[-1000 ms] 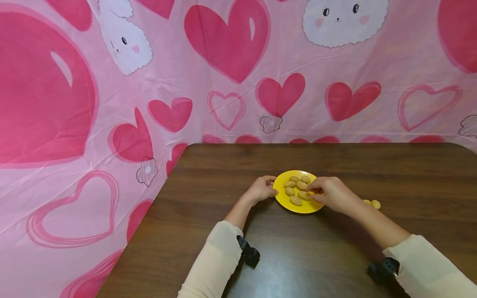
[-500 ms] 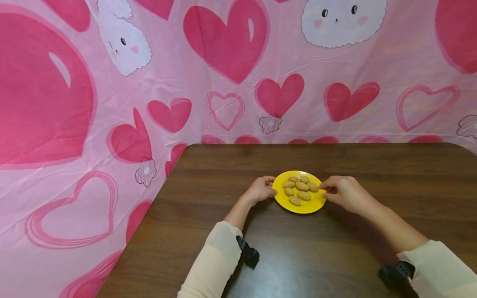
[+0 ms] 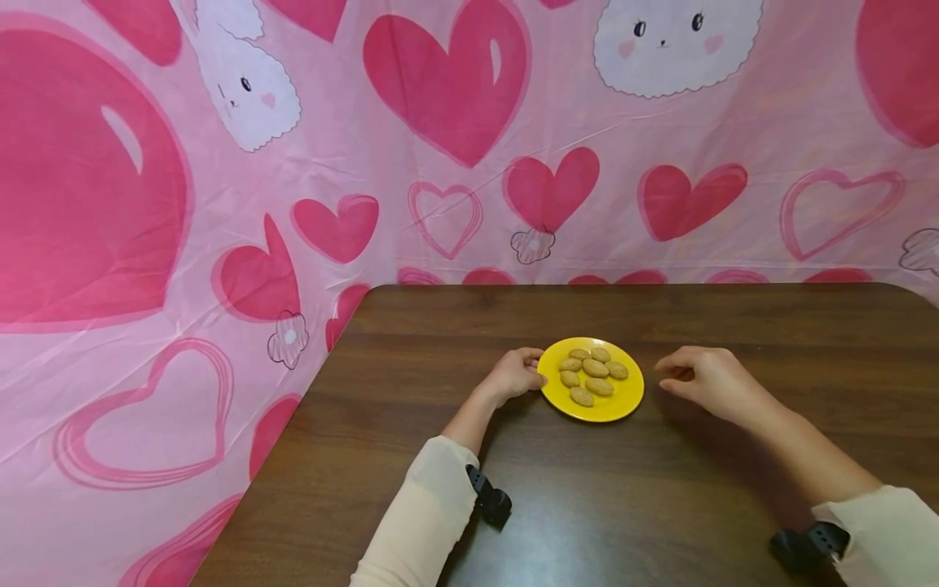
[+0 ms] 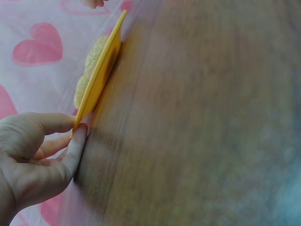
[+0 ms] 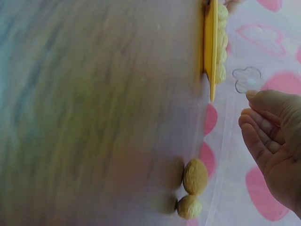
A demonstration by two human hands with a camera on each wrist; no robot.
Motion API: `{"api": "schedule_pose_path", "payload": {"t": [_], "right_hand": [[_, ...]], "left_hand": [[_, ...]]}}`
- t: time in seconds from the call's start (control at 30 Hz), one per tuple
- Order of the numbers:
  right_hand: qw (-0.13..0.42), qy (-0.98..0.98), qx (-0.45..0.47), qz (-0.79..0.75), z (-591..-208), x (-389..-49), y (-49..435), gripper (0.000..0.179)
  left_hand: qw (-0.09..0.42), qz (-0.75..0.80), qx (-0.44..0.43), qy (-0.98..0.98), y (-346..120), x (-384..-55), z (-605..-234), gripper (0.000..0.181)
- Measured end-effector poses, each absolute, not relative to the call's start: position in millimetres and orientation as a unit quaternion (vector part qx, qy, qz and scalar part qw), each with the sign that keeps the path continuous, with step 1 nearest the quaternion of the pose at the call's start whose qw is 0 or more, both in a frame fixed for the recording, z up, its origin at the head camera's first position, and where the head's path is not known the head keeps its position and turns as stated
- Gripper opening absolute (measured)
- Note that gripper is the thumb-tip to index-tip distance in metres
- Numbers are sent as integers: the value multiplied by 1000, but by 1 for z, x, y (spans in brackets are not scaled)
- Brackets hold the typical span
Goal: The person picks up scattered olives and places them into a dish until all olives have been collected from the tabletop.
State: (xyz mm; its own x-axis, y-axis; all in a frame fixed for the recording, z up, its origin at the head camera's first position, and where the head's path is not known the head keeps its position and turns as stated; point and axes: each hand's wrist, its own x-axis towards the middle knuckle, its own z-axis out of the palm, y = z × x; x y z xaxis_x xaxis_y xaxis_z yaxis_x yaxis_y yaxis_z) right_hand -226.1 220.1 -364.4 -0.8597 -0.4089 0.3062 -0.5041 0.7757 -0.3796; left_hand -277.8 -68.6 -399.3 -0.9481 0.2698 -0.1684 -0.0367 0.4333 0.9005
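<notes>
A yellow plate holds several tan, oval, rough-surfaced nuts that look like walnuts in the shell. My left hand pinches the plate's left rim between thumb and fingers, as the left wrist view shows at the edge of the plate. To the right of the plate, apart from it, my right hand is in the air with loosely bent fingers and nothing between them. In the right wrist view, two loose nuts lie on the table near this hand; the head view hides them behind it.
The brown wooden table ends at a pink heart-patterned cloth behind it and on the left. Black wrist cameras sit on both forearms, the left camera lying close above the tabletop.
My right hand has let go of a nut at the plate's right side and drawn back to the right, over the loose nuts. The left hand and plate have stayed put.
</notes>
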Motion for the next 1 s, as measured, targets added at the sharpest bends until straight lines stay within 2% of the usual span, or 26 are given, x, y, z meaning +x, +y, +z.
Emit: {"api": "schedule_pose_path", "payload": {"t": [0.2, 0.43, 0.6, 1.0], "right_hand": [[92, -941, 218, 241, -362, -222, 230, 22], [111, -946, 208, 222, -363, -221, 244, 21], [89, -952, 187, 225, -365, -220, 255, 22], [96, -959, 188, 186, -371, -217, 275, 20]], "left_hand": [[146, 531, 69, 832, -68, -278, -399, 48], [145, 535, 72, 829, -69, -278, -399, 47], [145, 534, 73, 830, -69, -278, -399, 47], [144, 528, 73, 834, -69, -278, -401, 47]]}}
